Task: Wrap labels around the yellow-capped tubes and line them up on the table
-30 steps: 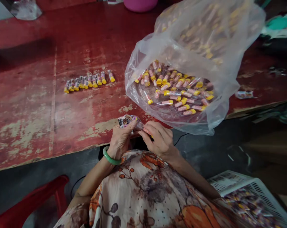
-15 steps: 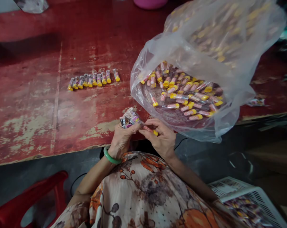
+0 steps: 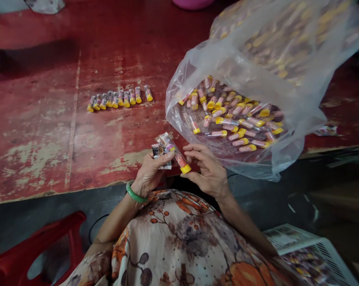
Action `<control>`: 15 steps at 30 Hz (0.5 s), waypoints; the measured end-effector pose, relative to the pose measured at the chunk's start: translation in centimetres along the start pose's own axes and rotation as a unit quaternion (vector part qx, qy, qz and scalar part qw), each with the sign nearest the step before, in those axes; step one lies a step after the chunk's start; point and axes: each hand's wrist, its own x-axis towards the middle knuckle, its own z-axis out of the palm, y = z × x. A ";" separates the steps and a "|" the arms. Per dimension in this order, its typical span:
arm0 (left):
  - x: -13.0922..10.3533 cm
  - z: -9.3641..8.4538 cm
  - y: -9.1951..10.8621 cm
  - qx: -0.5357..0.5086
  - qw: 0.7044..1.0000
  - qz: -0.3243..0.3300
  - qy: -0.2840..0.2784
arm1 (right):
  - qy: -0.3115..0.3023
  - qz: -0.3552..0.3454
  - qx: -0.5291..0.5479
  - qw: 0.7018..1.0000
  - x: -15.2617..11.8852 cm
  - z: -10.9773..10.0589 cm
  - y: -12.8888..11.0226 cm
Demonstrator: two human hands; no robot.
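Note:
My left hand (image 3: 151,171), with a green bangle at its wrist, pinches printed wrappers (image 3: 158,151) and a clear tube (image 3: 179,160) with a yellow cap and pink filling. A printed wrapper covers the tube's upper end. My right hand (image 3: 209,169) is beside the capped end, its fingers apart and curved round the tube without gripping it. Right of the hands lies an open clear plastic bag (image 3: 194,139) holding several yellow-capped tubes (image 3: 239,133). A row of several wrapped tubes (image 3: 120,98) lies on the red table (image 3: 42,131), beyond my left hand.
A pink object (image 3: 192,3) is at the table's far edge. At lower left stands a red chair (image 3: 75,234). A white crate (image 3: 331,254) with tubes is at lower right. One loose wrapper (image 3: 327,130) lies right of the bag.
My right hand has loosened its hold on the tube and spread its fingers, moving slightly right. The tube now tilts with its cap downward and shows more fully. The view has shifted slightly.

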 end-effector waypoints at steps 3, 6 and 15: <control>-0.2 0.1 -0.4 0.013 0.999 -0.023 -0.032 | 0.041 -0.030 -0.016 0.999 0.5 0.6 0.4; -0.6 0.3 -0.7 0.019 0.998 -0.029 -0.056 | 0.056 -0.028 -0.013 0.998 1.3 0.8 0.5; -1.0 -0.2 -0.4 0.036 0.997 -0.009 -0.071 | 0.061 -0.087 -0.096 0.990 1.6 0.8 -0.2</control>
